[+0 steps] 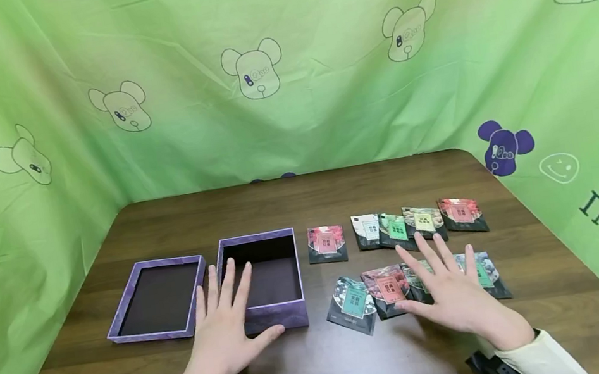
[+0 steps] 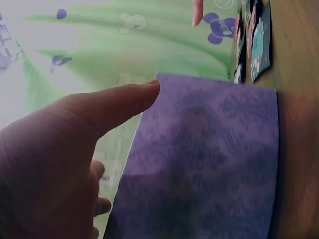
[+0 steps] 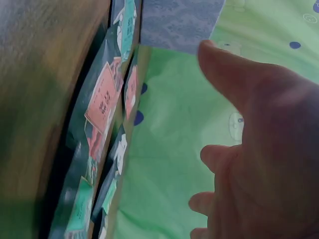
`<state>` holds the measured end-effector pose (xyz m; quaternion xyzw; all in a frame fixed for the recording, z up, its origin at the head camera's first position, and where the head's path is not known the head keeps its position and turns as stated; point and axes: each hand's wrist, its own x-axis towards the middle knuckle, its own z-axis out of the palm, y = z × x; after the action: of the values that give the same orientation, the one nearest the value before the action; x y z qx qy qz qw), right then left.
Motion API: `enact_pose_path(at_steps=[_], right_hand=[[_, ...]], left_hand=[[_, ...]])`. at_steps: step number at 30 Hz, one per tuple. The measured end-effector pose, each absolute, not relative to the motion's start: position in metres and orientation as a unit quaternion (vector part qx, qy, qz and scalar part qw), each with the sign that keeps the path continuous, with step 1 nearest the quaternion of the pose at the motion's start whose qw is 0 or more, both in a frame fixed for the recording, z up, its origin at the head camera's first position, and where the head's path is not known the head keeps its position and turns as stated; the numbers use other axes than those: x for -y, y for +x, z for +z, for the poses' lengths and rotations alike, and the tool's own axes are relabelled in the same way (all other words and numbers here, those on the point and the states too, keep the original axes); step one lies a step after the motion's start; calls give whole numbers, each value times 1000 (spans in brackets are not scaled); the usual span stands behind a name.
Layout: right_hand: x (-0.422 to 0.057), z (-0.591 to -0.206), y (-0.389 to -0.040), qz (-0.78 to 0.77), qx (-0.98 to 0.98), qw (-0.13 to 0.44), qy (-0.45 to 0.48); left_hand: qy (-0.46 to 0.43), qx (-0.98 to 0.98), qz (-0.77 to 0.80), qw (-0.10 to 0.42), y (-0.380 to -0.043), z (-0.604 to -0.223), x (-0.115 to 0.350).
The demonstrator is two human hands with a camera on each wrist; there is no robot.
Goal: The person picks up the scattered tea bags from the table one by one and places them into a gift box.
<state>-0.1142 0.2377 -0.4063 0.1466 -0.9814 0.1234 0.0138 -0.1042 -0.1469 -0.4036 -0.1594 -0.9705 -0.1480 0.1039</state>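
Green bear-print curtain hangs behind a brown wood-grain table. Your left hand spreads over the near left corner of the purple patterned box, your right hand over the near row of sachets; both are released, fingers apart, grasping nothing. The box stands open side up and its matching lid lies inside-up to the left, probably to leave the interior exposed. Right of the box, the sachets form two loose rows, labels up, likely so you can tell them apart. Far side, a pink-labelled sachet lies alone; near side, a teal-labelled sachet sits askew.
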Motion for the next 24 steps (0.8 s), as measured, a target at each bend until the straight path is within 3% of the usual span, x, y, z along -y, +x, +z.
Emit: enact_pose_path(at_steps=[9,16,24], right_hand=[[-259,-395,-124,149,970,39,188],[-282,-381,-133,166,962,49,209],[-310,-369,-154,211,952,21,221]], left_hand=[[-183,927,-288,156,-108,-413,176],[-174,853,-468,153,-117,-428,184],[-242,720,-633,148,-130,-447,188]])
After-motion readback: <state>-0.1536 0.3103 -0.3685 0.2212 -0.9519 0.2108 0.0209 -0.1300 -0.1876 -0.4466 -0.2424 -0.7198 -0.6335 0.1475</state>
